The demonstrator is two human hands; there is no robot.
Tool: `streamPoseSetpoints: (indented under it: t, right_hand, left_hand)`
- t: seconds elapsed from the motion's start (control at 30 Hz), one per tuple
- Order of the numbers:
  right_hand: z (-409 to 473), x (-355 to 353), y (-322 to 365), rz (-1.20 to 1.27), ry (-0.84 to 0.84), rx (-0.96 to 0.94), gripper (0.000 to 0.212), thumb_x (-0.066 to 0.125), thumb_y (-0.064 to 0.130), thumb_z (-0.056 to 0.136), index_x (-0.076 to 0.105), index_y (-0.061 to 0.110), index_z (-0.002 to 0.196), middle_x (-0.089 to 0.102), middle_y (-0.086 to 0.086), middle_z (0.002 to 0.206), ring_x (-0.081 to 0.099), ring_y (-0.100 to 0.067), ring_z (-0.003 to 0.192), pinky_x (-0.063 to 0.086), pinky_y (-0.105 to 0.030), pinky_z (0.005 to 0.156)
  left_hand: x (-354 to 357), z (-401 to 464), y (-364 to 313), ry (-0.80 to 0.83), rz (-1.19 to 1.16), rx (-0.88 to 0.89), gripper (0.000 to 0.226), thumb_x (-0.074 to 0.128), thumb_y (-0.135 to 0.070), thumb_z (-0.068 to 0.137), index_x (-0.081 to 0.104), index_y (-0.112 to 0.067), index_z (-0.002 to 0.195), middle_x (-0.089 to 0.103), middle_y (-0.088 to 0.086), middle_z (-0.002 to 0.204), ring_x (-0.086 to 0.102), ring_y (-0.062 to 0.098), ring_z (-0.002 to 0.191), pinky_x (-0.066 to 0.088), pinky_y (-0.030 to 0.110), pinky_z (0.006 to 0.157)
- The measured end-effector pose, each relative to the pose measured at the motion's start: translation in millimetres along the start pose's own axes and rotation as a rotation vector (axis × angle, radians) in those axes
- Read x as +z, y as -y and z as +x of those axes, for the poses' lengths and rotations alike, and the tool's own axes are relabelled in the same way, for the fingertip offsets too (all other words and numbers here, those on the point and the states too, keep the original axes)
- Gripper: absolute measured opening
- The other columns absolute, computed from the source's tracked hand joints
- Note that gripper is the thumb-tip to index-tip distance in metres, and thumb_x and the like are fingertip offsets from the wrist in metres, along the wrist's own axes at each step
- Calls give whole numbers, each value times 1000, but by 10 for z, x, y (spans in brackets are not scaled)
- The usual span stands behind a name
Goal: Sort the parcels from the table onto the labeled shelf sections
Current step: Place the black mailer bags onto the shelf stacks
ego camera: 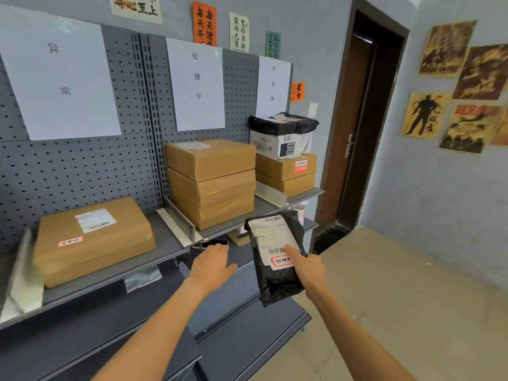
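Right hand [305, 266] grips a black poly mailer [275, 257] at its right edge, thumb pressed on the white shipping label near the barcode, other fingers hidden behind the bag. Mailer held roughly upright, long axis running up-down with a slight tilt, label facing the camera, red-bordered sticker [283, 262] just left of the thumb reading 处理中. Left hand [213, 264] holds nothing, fingers straight and relaxed, palm down, hovering just left of the mailer and apart from it, near the front edge of the shelf [170, 251]. Key relation: the matching sign 处理中 [196, 83] is up and left of the grip, and under it sits a stack of three brown boxes [211, 182], also up-left of the grip and farther back. So the mailer likely goes up-left onto that middle section; the stack fills most of it, so the top of the stack looks like the free spot, judged only. Right hand already has the bag and is the one to carry; left hand is nearer the section and could steady. Section directly above the grip, marked 待处理 [273, 83], has a taller pile topped by another black bag [283, 123]; wrong label for this one. Far left of the grip, under 异常 [59, 70], a single brown box [93, 240]. Risk: floppy bag sliding off the box top.
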State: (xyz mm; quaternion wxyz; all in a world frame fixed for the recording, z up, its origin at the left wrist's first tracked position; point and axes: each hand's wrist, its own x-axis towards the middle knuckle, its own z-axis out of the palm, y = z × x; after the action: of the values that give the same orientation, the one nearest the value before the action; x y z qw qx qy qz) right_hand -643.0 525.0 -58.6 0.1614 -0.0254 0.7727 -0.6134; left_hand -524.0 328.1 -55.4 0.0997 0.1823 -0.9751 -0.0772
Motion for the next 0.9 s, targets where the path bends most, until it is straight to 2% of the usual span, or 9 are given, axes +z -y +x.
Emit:
streamPoseSetpoints:
  t: [0.13, 0.27, 0.37, 0.53, 0.67, 0.77, 0.9]
  right_hand:
    - [579, -256, 38, -16, 56, -26, 32, 63, 47, 89, 62, 14, 89, 71, -4, 93, 69, -20, 84, 57, -31, 78]
    - [1115, -526, 138, -19, 74, -50, 31, 62, 46, 89, 58, 16, 84, 66, 0, 86, 66, -17, 81, 51, -23, 65]
    - [1472, -645, 165, -44, 100, -67, 30, 64, 45, 88, 57, 17, 79, 65, 0, 82, 64, -15, 78, 49, -22, 62]
    - [1959, -659, 208, -113, 164, -74, 41, 63, 48, 87, 62, 9, 101, 69, -7, 99, 66, -21, 89, 55, -34, 82]
    - [2278, -550, 327, -102, 204, -99, 42, 62, 46, 88, 60, 10, 109, 68, -7, 104, 65, -22, 92, 55, -36, 86]
    - [2528, -420, 443, -111, 215, -144, 40, 62, 46, 88, 59, 12, 107, 67, -8, 106, 64, -21, 91, 53, -31, 79]
    - [2917, -214, 636, -180, 204, -182, 54, 60, 50, 88, 60, 5, 116, 67, -12, 111, 63, -28, 101, 51, -44, 94]
  left_hand:
    - [210, 437, -331, 11, 16, -54, 55, 49, -45, 96, 41, -12, 139, 50, 5, 134, 44, 22, 125, 43, 34, 95]
    - [413, 811, -640, 28, 16, -107, 56, 49, -44, 97, 42, -9, 139, 47, 7, 139, 40, 22, 129, 43, 37, 99]
    - [518, 1053, -820, 15, 14, -144, 56, 49, -44, 97, 41, -8, 139, 47, 8, 139, 41, 23, 129, 43, 36, 99]
    - [621, 1389, -941, 1, 0, -190, 55, 50, -43, 97, 41, -10, 140, 49, 6, 137, 42, 22, 127, 44, 35, 97]
    - [688, 1661, -912, -4, 10, -215, 53, 48, -42, 97, 41, -10, 139, 47, 7, 139, 42, 22, 128, 42, 34, 98]
    - [764, 1891, -823, -5, -1, -238, 55, 49, -41, 97, 39, -10, 141, 46, 8, 141, 42, 23, 129, 41, 34, 100]
    - [887, 2246, -640, -29, -28, -239, 57, 50, -39, 98, 36, -9, 144, 40, 8, 146, 35, 22, 135, 39, 36, 105]
